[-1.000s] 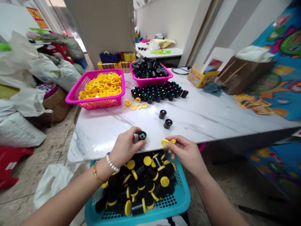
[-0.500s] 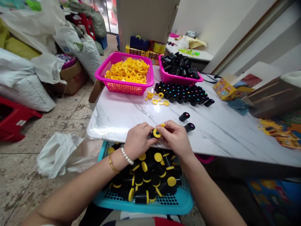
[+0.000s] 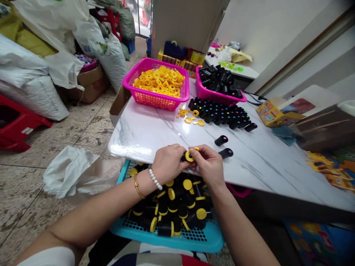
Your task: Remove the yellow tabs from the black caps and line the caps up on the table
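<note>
My left hand (image 3: 170, 162) is closed around a small black plastic cylinder (image 3: 183, 157), mostly hidden by the fingers. On the cylinder's end sits a yellow ring cap (image 3: 189, 156), its hole facing me. With thumb and fingers, my right hand (image 3: 208, 162) pinches the cap's small yellow tab at its upper right. Both hands are over the table's front edge, above a blue basket (image 3: 166, 242) of black cylinders with yellow caps. Just right of my right hand, two black cylinders (image 3: 221, 140) lie on the white marbled table (image 3: 149, 129).
A pink basket (image 3: 155, 105) of yellow caps stands at the back left, another pink basket (image 3: 219, 98) of black cylinders beside it. Rows of black cylinders (image 3: 222, 112) and several loose yellow caps (image 3: 188, 120) lie in front. White sacks (image 3: 41, 88) and a red stool (image 3: 19, 125) are left.
The view has shifted slightly, so the table's things appear a little further right. Both hands keep their hold on the cylinder and cap, with only a slight shift of the fingers.
</note>
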`<state>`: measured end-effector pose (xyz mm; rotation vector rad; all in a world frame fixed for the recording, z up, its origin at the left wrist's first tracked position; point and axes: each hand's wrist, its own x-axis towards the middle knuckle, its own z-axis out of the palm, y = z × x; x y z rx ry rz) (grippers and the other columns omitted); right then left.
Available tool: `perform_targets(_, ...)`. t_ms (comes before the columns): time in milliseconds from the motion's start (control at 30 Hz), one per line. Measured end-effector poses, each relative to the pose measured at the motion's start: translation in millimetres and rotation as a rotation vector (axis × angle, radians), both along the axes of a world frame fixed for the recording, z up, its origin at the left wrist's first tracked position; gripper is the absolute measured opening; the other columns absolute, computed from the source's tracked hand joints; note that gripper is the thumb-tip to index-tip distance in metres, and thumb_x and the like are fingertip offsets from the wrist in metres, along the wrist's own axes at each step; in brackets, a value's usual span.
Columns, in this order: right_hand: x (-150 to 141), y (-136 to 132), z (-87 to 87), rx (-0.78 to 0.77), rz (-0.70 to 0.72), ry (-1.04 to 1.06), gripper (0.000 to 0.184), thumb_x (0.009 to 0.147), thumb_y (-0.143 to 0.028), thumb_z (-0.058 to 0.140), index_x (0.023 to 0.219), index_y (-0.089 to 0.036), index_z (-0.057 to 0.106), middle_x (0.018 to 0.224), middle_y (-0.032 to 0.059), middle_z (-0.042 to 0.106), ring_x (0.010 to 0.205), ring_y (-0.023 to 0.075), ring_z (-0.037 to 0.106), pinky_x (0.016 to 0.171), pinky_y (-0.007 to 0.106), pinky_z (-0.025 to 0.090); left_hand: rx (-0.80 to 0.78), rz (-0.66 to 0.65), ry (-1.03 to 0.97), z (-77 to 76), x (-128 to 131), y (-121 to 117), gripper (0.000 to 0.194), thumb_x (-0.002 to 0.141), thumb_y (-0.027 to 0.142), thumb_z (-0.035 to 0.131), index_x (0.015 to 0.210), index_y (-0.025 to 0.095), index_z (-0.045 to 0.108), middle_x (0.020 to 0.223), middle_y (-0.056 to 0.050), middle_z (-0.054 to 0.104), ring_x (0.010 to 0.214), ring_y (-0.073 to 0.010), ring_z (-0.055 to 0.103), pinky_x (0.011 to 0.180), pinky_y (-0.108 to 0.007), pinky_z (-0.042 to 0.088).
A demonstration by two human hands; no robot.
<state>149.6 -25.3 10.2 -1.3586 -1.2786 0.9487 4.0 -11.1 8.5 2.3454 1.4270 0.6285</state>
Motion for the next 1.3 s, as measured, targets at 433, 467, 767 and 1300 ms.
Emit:
perform_targets(433, -5, -2, -2.5, 0.134, -0.031, -0.224, 0.019, 0.083, -0.036, 0.062, 0.079, -0.018, 0.062, 0.072, 0.0012, 0.062, 0.063, 0.0134, 0.056, 0.057, 0.024, 0.045, -0.007, 0.02, -0.002, -1.5, 1, -3, 0.028, 0.079, 0.043, 0.064, 0.089, 0.017, 0.063, 0.084, -0.005, 0.064, 0.078, -0.019, 0.061, 0.065, -0.027, 0.043)
perform_targets(467, -5, -2, -2.1, 0.147, -0.026, -0.243, 0.019, 0.083, -0.036, 0.062, 0.078, -0.018, 0.062, 0.072, 0.001, 0.062, 0.064, 0.0136, 0.055, 0.058, 0.024, 0.045, -0.017, 0.016, -0.012, 0.5, -1, -3, 0.026, 0.079, 0.04, 0.064, 0.089, 0.017, 0.064, 0.083, -0.005, 0.065, 0.077, -0.0195, 0.061, 0.064, -0.027, 0.043)
perform_targets(767, -4, -5, -5.8, 0.109, -0.009, -0.28, 0.021, 0.086, -0.038, 0.056, 0.076, -0.019, 0.055, 0.064, -0.0017, 0.053, 0.056, 0.0115, 0.047, 0.051, 0.022, 0.039, -0.406, -0.075, -0.448, 12.0, -10, 8, 0.031, 0.087, 0.036, 0.045, 0.069, 0.016, 0.062, 0.056, 0.001, 0.058, 0.051, -0.01, 0.051, 0.049, -0.02, 0.035)
perform_targets(1300, 10, -5, 6.3, -0.077, 0.261, -0.004, 0.025, 0.08, -0.042, 0.065, 0.083, -0.018, 0.059, 0.072, -0.0021, 0.06, 0.059, 0.0101, 0.054, 0.059, 0.022, 0.045, -0.358, 0.036, -0.476, 7.1, -4, 6, 0.03, 0.081, 0.039, 0.048, 0.081, 0.016, 0.068, 0.062, -0.001, 0.063, 0.058, -0.0136, 0.055, 0.054, -0.023, 0.038)
